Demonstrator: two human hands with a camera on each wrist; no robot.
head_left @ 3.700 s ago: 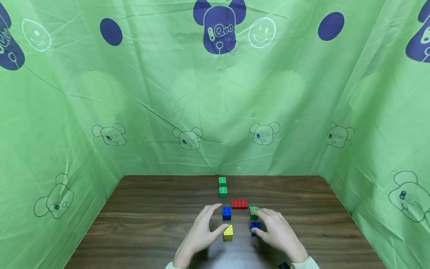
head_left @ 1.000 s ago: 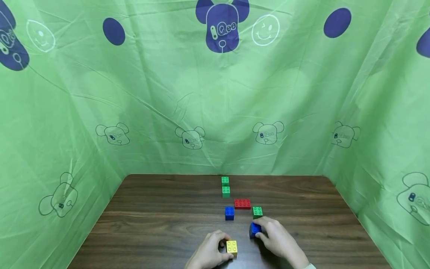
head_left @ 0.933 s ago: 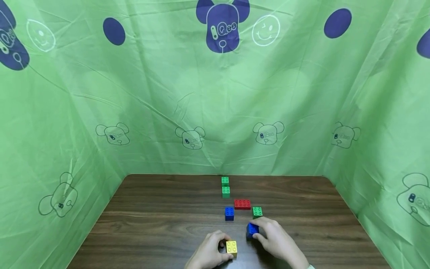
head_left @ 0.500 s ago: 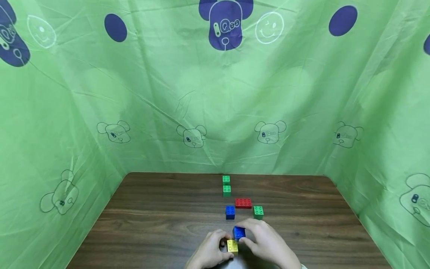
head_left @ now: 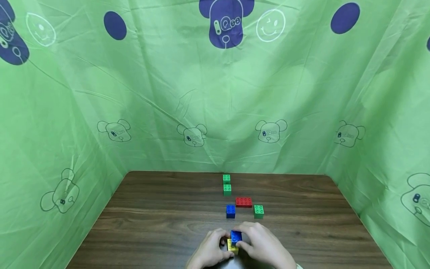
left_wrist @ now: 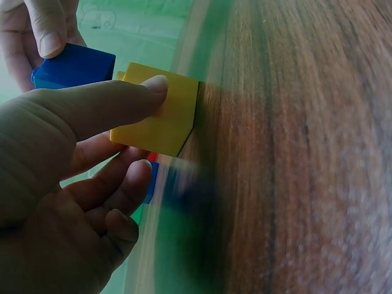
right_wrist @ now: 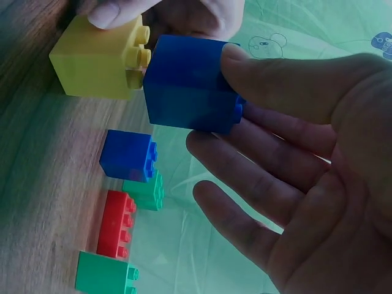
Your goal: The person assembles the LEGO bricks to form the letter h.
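My left hand [head_left: 209,249] pinches a yellow toy building brick [right_wrist: 92,61] between thumb and fingers, low at the front of the wooden table. From the right, my right hand [head_left: 265,244] grips a blue building brick [right_wrist: 184,86] by its sides. The blue brick is directly over the yellow one, covering part of its top in the head view. In the right wrist view several yellow studs still show beside the blue brick's underside, and the two look slightly offset. Whether they touch I cannot tell.
Beyond the hands on the wooden table [head_left: 151,216] stand another blue brick [head_left: 230,212], a long red brick [head_left: 243,202] and a green brick [head_left: 258,212]. Farther back are two more green bricks [head_left: 227,190], one behind the other. A green printed cloth [head_left: 215,93] encloses the table.
My left hand took hold of the yellow brick and drew it nearer. My right hand gripped the blue brick from beside the green one and carried it left, over the yellow brick.
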